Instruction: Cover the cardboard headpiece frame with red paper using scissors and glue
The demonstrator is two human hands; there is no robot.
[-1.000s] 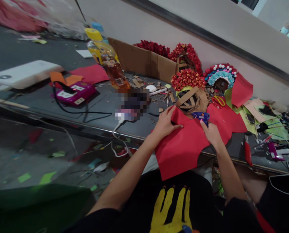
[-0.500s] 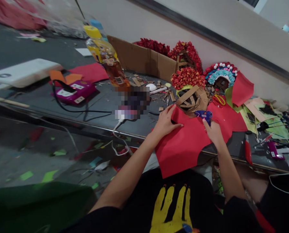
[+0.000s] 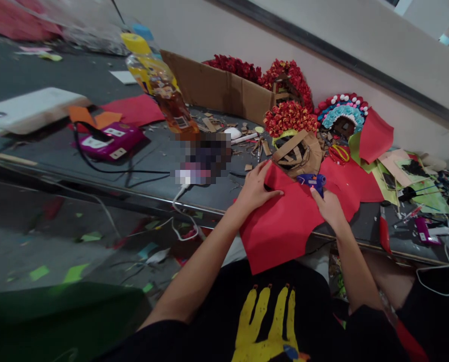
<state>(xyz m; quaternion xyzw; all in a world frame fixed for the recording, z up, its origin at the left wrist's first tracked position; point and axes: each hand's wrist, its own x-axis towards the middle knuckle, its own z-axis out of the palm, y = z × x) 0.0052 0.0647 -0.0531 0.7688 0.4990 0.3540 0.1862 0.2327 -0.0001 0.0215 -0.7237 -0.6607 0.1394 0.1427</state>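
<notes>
A cut red sheet [image 3: 280,221], with a curved edge on its right, spans from the table edge towards my lap. My left hand [image 3: 255,188] grips its upper left edge, thumb on top and fingers at the far side. In my right hand [image 3: 329,206] is a blue glue gun [image 3: 311,181] with a small red light, held over the sheet's upper right part. Just beyond stands a brown cardboard frame [image 3: 303,153] joined to red and orange flower trim [image 3: 290,119]. A second red sheet [image 3: 341,186] lies on the table behind my right hand.
A tilted-looking drink bottle [image 3: 166,93], a purple power socket [image 3: 113,141] and a white power bank [image 3: 31,108] are to the left. Red-handled pliers [image 3: 384,231] lie to the right. A decorated headdress [image 3: 343,118] leans near the wall. Another person's leg [image 3: 390,279] shows at lower right.
The glue gun and my right hand have shifted slightly left over the red sheet. My left hand keeps its hold. The camera view has turned a little.
</notes>
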